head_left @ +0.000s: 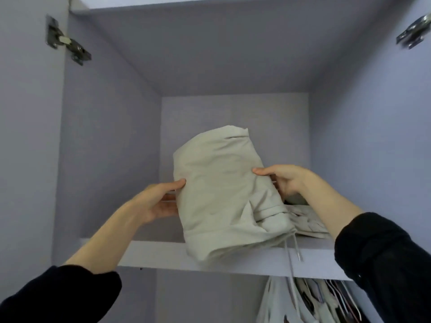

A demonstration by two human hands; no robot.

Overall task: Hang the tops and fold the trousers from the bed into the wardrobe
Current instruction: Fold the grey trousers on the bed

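A folded pair of beige trousers (217, 190) with white drawstrings is held up over the front edge of the wardrobe shelf (163, 255). My left hand (161, 201) grips its left side, thumb on top and fingers underneath. My right hand (284, 180) grips its right side the same way. The drawstrings dangle below the shelf edge. The far end of the bundle reaches into the shelf compartment.
Another folded light garment (307, 220) lies on the shelf at the right, behind my right wrist. Several hung tops (314, 301) show below the shelf at the right. Door hinges (67, 43) sit on both side walls.
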